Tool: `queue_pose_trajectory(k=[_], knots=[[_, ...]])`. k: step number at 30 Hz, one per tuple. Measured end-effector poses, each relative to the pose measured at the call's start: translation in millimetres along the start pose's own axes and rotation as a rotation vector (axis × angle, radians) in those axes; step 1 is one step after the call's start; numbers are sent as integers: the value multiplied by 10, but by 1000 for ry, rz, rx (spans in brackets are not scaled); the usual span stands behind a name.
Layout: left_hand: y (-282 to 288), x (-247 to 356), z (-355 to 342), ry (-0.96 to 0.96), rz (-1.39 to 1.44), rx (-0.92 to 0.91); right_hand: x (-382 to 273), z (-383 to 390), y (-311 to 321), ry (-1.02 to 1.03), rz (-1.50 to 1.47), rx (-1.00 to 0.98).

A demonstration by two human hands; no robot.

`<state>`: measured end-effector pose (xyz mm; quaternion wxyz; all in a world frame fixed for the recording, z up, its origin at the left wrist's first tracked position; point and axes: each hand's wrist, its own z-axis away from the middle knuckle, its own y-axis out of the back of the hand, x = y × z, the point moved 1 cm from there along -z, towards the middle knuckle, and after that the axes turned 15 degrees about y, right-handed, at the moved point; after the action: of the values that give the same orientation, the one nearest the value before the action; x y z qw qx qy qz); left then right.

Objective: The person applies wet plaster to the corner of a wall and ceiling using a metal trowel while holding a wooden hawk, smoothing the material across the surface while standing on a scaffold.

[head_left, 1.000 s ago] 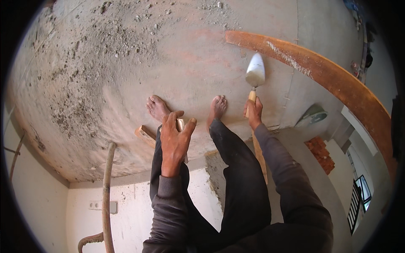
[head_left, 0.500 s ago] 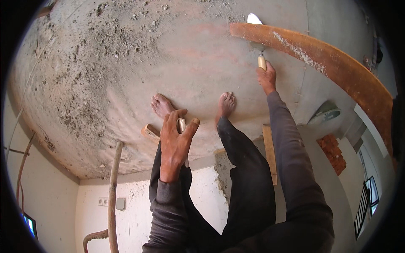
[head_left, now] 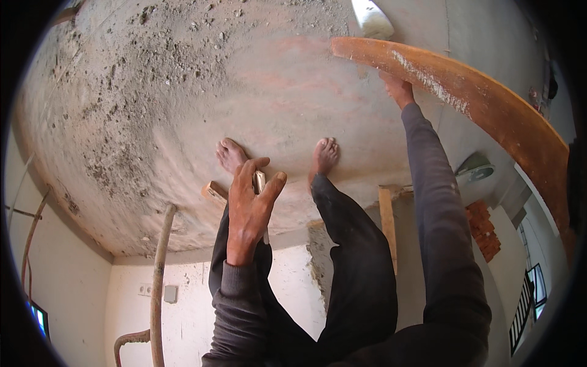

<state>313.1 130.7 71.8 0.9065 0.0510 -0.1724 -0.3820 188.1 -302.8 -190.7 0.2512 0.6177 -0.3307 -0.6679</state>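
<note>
My right hand (head_left: 398, 92) is stretched far forward, closed on a trowel whose handle is hidden behind a brown plank. Beyond the plank's far edge the trowel's shiny metal blade (head_left: 374, 23) shows over the grey surface. My left hand (head_left: 244, 211) is closed, thumb and forefinger apart, around a narrow, pale, worn tool (head_left: 260, 181). Its kind is not clear, as the hand covers most of it. A wooden block end (head_left: 214, 191) sticks out to the left of this hand; whether it belongs to the same tool I cannot tell.
The brown plank (head_left: 452, 79) crosses the upper right. Loose rubble (head_left: 128, 92) lies scattered at left, beyond my bare feet (head_left: 325, 156). A wooden pole (head_left: 162, 269) stands lower left. A wooden strip (head_left: 387, 226), green scoop-like object (head_left: 476, 167) and bricks (head_left: 483, 229) are at right.
My right hand has pushed the trowel forward and slightly right, so its handle has passed behind the plank and more blade shows beyond. My left hand has barely moved.
</note>
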Motion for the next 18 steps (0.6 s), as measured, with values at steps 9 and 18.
queue_pose_trajectory(k=[9, 18], knots=[[53, 63, 73, -13, -33, 34, -573, -326, -79, -311, 128, -115], [-17, 175, 107, -37, -19, 16, -830, 957, 336, -668, -66, -9]])
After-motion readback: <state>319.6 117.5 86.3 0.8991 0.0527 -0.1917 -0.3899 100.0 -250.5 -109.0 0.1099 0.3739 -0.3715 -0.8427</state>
